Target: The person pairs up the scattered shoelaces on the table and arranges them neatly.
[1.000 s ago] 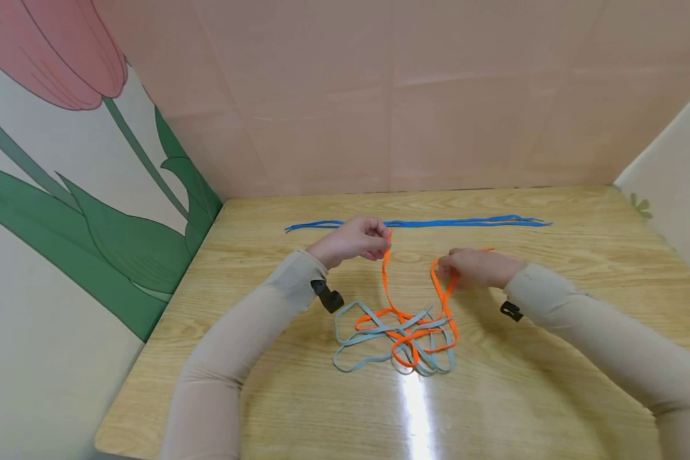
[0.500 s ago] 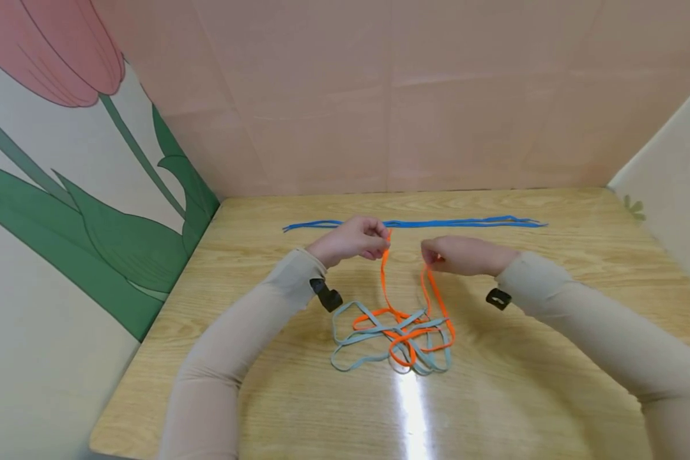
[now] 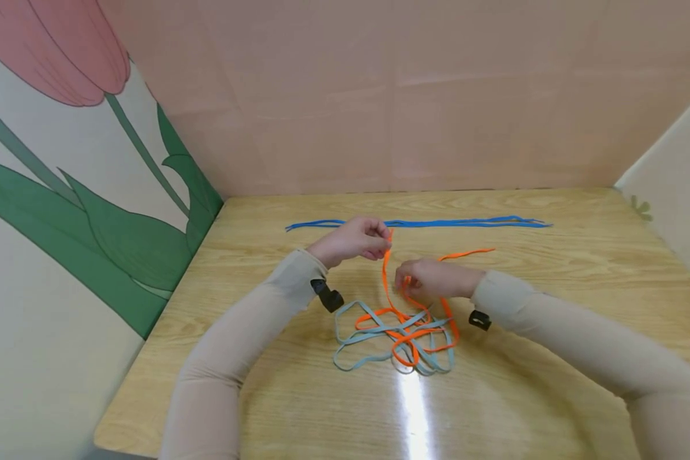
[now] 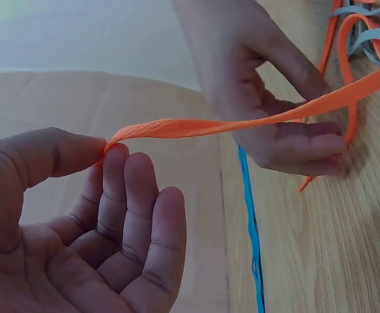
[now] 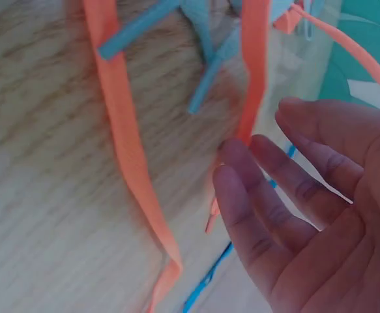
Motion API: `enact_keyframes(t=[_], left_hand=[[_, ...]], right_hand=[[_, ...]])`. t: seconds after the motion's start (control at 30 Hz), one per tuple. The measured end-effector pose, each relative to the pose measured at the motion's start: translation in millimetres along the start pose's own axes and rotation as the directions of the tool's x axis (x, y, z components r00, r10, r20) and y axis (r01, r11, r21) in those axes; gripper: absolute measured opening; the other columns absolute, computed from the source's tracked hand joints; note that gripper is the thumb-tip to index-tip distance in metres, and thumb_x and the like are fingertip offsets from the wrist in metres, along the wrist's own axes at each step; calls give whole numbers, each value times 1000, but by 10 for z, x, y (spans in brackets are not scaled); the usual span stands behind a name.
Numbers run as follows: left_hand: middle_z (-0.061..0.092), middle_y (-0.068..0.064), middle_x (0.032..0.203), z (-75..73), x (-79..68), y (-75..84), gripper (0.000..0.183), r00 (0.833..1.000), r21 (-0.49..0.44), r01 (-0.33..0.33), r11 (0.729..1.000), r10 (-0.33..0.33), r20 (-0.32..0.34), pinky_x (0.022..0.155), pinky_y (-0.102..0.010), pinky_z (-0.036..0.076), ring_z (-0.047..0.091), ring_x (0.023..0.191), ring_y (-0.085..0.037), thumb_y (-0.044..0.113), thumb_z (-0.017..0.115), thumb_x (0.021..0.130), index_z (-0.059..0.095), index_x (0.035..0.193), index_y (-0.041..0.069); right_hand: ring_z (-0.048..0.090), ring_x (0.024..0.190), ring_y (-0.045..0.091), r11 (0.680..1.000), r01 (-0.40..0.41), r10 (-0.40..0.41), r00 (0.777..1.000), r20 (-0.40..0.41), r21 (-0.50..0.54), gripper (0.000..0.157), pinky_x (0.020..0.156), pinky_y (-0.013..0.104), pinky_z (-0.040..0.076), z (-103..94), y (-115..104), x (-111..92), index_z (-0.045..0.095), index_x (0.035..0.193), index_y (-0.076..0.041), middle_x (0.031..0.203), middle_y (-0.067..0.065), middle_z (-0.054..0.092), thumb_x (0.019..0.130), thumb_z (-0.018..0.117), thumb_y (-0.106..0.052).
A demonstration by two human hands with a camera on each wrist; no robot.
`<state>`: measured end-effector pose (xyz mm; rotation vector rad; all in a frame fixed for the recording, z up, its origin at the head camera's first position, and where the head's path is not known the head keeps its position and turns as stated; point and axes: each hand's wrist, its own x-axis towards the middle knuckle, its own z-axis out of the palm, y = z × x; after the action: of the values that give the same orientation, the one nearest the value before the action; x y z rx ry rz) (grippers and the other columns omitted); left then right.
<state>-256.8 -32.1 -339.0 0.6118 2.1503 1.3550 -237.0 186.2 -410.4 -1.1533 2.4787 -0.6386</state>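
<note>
My left hand (image 3: 353,241) pinches one end of an orange shoelace (image 4: 176,128) between thumb and index finger, held up so the lace slopes down to the pile. Its other fingers are loosely bent. The right hand (image 3: 443,278) is low over the table just right of that raised strand. In the right wrist view its thumb and fingers (image 5: 245,208) are spread apart, with another orange strand passing right behind the fingertips. Light blue shoelaces (image 5: 144,24) lie tangled with the orange in a loose pile below both hands.
Several blue shoelaces (image 3: 437,223) lie straight side by side along the back of the wooden table (image 3: 287,409). An orange lace end (image 3: 466,253) lies behind the right hand. A pink-covered wall (image 3: 391,128) stands at the back, a tulip-printed panel (image 3: 121,223) at left.
The right hand rose leftward with an orange strand, then came down further left, and the strand has sunk back to the table behind it. My left hand stays put, still pinching the orange shoelace.
</note>
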Motion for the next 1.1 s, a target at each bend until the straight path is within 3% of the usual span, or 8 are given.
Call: enact_keyframes(t=[0.17, 0.27, 0.4, 0.7, 0.83, 1.1], left_hand=[[61, -7, 88, -5, 1, -7, 8, 1000, -6, 2, 1000, -2, -1, 74, -27, 54, 58, 77, -17, 10, 57, 96, 57, 100, 3], [61, -7, 87, -6, 0, -11, 7, 1000, -18, 2, 1000, -2, -1, 74, -28, 54, 58, 78, -21, 10, 57, 96, 56, 100, 3], [61, -7, 86, -6, 2, -19, 7, 1000, -21, 3, 1000, -3, 0, 73, -28, 54, 57, 80, -24, 9, 57, 97, 56, 99, 3], [60, -8, 87, 8, 15, -24, 7, 1000, -25, 12, 1000, -12, 0, 72, -26, 53, 56, 77, -21, 9, 58, 96, 56, 99, 3], [60, -7, 87, 10, 11, -13, 7, 1000, -21, 21, 1000, -21, -3, 72, -26, 53, 58, 80, -23, 9, 57, 96, 55, 100, 3], [60, -6, 87, 7, 15, -25, 8, 1000, -17, 24, 1000, -24, -2, 74, -26, 54, 59, 83, -25, 10, 58, 96, 56, 100, 3]], right_hand=[[64, 89, 18, 999, -48, 48, 999, -7, -18, 12, 78, 30, 54, -97, -83, -57, 64, 102, -5, 105, 7, 61, 90, 62, -2], [60, 81, 12, 996, -37, 35, 999, -36, -77, 5, 73, 29, 52, -162, -158, -97, 63, 92, -8, 92, 0, 62, 90, 64, -4], [50, 67, 5, 992, -34, 33, 999, -4, -122, 12, 63, 23, 44, -174, -291, -165, 61, 83, -13, 76, -9, 57, 89, 62, -3], [48, 64, 1, 985, -59, 85, 983, 162, -161, 13, 59, 20, 42, 134, -604, -258, 60, 81, -22, 72, -13, 53, 89, 70, -24], [46, 63, 1, 976, -58, 89, 986, 141, -210, 20, 56, 20, 41, 291, -634, -269, 57, 78, -22, 72, -14, 50, 85, 74, -30], [43, 61, 2, 977, -8, 31, 994, 105, -214, 20, 56, 18, 38, 363, -625, -286, 56, 74, -19, 72, -11, 46, 84, 72, -13]])
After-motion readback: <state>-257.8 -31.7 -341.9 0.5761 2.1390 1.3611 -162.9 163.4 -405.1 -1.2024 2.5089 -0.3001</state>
